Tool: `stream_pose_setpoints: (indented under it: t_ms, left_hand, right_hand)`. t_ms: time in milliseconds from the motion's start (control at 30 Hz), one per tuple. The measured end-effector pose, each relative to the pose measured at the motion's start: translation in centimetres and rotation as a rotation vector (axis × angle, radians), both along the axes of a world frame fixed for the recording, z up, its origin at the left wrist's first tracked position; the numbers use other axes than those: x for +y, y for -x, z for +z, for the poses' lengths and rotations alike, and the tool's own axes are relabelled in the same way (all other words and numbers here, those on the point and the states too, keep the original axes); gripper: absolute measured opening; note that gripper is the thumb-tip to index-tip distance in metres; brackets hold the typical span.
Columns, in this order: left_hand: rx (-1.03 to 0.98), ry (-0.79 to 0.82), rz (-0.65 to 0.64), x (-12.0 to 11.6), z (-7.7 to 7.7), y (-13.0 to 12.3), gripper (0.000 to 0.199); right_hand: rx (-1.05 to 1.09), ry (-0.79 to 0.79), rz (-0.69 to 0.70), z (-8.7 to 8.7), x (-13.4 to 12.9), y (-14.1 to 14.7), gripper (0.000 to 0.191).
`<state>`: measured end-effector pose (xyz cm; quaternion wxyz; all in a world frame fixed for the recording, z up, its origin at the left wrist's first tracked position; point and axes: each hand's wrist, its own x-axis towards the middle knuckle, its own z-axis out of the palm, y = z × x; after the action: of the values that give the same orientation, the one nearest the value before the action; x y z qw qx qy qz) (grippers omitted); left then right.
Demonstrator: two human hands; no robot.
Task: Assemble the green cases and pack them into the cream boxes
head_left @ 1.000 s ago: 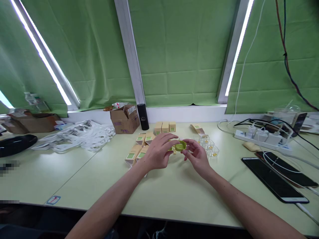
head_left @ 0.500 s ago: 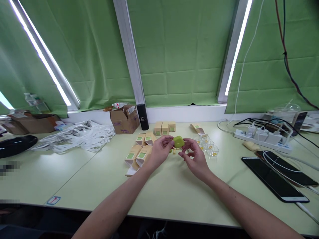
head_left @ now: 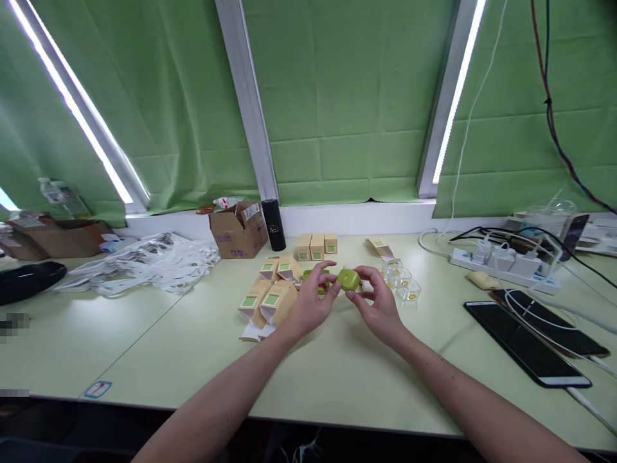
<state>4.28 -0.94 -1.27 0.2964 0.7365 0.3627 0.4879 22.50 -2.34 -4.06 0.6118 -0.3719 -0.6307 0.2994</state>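
Observation:
A small rounded green case, shaped like an earbud case, is held up over the table. My right hand grips its right side between thumb and fingers. Close by its left edge is my left hand, fingers apart; whether the thumb tip touches the case I cannot tell. Another green item shows partly behind my left fingers. Tan cartons with green squares lie to the left, flaps unfolded. Clear plastic cups with small yellow pieces stand beyond my right hand.
Small tan boxes and a black cylinder stand at the back, beside an open cardboard box. White straps are heaped at left. Right of my arm lie phones with cables and a power strip.
The green case has tilted in my hands, and its grip has passed to my right hand. My left fingers have spread and lifted from it. The view has shifted slightly.

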Motion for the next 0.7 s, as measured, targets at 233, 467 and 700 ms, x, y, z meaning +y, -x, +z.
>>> stream_pose_setpoints:
  t_ms: [233, 467, 700]
  left_hand:
    - [0.384, -0.447, -0.005, 0.1, 0.4, 1.1, 0.065]
    - [0.352, -0.351, -0.05, 0.3, 0.3, 1.2, 0.046]
    - [-0.23, 0.095, -0.032, 2.3, -0.1, 1.4, 0.054]
  right_hand:
    - [-0.037, 0.018, 0.036, -0.3, 0.4, 0.0, 0.037]
    - [-0.091, -0.006, 0.006, -0.5, 0.4, 0.0, 0.041]
    - [-0.412, -0.194, -0.118, -1.1, 1.2, -0.6, 0.022]
